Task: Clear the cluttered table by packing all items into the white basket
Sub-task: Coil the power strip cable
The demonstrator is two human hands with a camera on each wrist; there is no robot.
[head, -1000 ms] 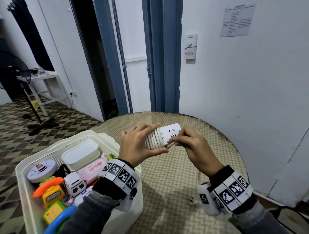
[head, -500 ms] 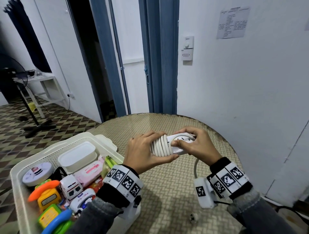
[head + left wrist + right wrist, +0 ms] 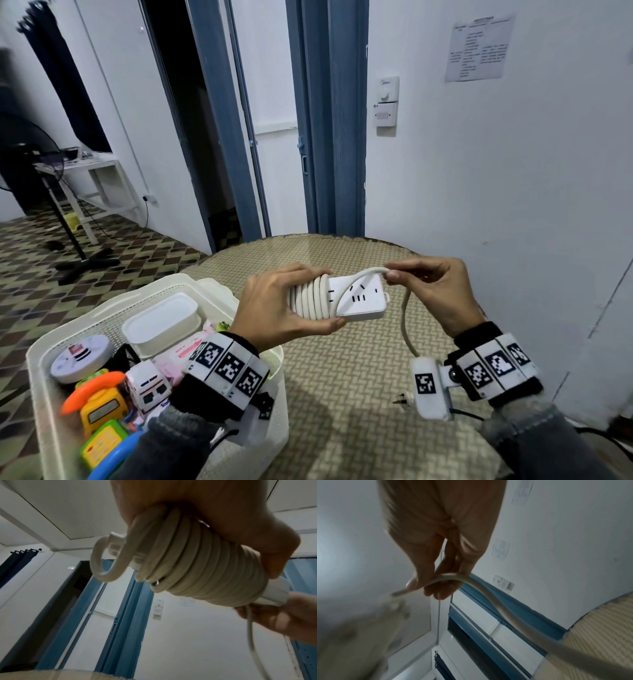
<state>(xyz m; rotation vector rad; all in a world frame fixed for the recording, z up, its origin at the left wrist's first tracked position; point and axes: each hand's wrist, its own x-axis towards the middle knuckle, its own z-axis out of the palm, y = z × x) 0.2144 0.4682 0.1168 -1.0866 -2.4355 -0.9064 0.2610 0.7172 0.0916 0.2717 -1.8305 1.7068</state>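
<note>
Head view: both hands hold a white power strip point(image 3: 359, 301) in the air above the middle of the round woven tabletop point(image 3: 342, 394). The left hand point(image 3: 274, 308) has its fingers and thumb curled round the end of the strip where the cord point(image 3: 310, 298) is wound in tight coils. The right hand point(image 3: 435, 294) pinches the loose run of cord between thumb and fingertips just above the strip's far end; from there the cord drops in a loop toward the tabletop, and its plug point(image 3: 402, 399) shows beside the right wrist camera. Left wrist view: the coils point(image 3: 197, 563) sit under the palm, with a free loop at the strip's end. Right wrist view: the cord point(image 3: 488, 595) passes under the fingertips point(image 3: 436, 591). At the tabletop's left edge stands the white basket point(image 3: 270, 428), holding a white lidded box point(image 3: 161, 322), toys and other small items.
</note>
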